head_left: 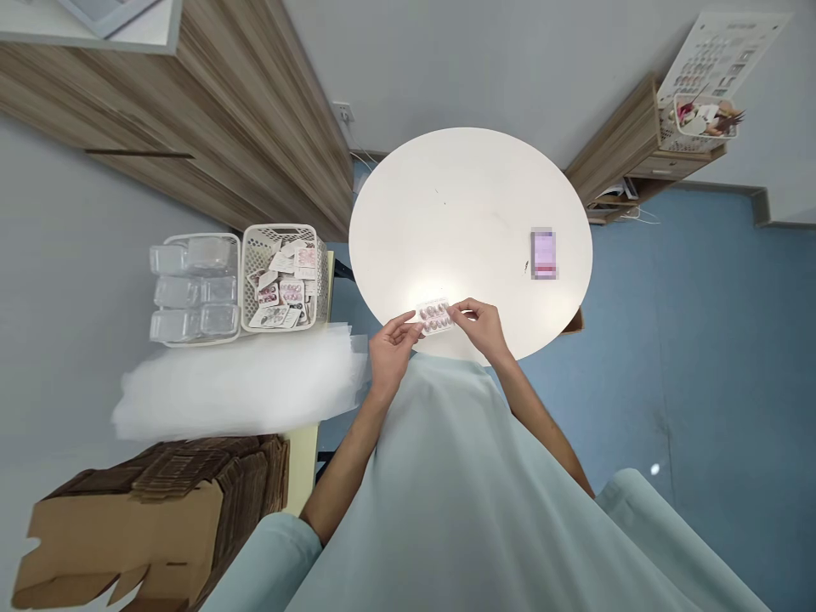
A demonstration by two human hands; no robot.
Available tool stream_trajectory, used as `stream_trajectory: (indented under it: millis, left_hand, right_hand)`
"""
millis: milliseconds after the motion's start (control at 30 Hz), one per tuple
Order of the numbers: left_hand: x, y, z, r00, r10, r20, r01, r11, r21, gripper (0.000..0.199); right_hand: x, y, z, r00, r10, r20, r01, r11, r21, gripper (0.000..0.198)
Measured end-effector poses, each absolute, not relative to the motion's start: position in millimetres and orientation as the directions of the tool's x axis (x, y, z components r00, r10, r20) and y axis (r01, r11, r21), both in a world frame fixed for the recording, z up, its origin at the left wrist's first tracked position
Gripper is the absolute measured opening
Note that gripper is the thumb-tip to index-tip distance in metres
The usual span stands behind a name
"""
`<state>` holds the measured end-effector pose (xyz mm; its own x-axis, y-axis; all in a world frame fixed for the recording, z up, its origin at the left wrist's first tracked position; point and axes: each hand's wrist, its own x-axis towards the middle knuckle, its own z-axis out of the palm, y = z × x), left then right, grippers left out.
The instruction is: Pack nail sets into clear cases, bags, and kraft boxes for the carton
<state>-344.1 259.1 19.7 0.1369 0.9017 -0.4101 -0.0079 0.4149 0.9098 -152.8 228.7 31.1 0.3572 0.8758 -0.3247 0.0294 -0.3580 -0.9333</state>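
Note:
A small clear blister pack (434,316) with two rows of shiny, pinkish oval pieces is held up at the near edge of the round white table (446,204). My left hand (392,347) grips its left end between thumb and fingers. At the opposite end, my right hand (483,326) pinches the upper right corner with thumb and forefinger. What the oval pieces are is too small to tell for certain. Off to the right on the tabletop lies a purple, blurred-out rectangular item (544,254), touched by neither hand.
Left of the table, a white basket (322,289) holds several similar packs and cards. Beside it are clear plastic boxes (178,291) in another basket, a heap of translucent bags (242,387) and stacked flat cardboard boxes (127,535). A wooden cabinet (618,136) stands back right.

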Motion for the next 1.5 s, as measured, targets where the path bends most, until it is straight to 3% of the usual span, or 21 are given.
stream_trajectory:
  millis: [733, 967, 1133, 1500]
  left_hand:
    - [-341, 260, 11, 0.221, 0.886, -0.407, 0.09, 0.397, 0.913, 0.049]
    - [-331, 262, 5, 0.225, 0.807, -0.545, 0.234, 0.499, 0.835, 0.063]
    - [-314, 267, 17, 0.196, 0.765, -0.614, 0.262, 0.562, 0.785, 0.068]
    - [-274, 268, 18, 0.354, 0.776, -0.523, 0.176, 0.494, 0.852, 0.069]
  right_hand:
    - [-125, 224, 22, 0.222, 0.925, -0.309, 0.011, -0.319, -0.948, 0.04]
    - [-116, 217, 19, 0.215, 0.932, -0.292, -0.042, -0.29, -0.956, 0.044]
    - [-104, 206, 22, 0.087, 0.943, -0.322, -0.114, -0.312, -0.943, 0.043]
    - [-55, 174, 19, 0.074, 0.937, -0.343, 0.086, -0.348, -0.933, 0.029]
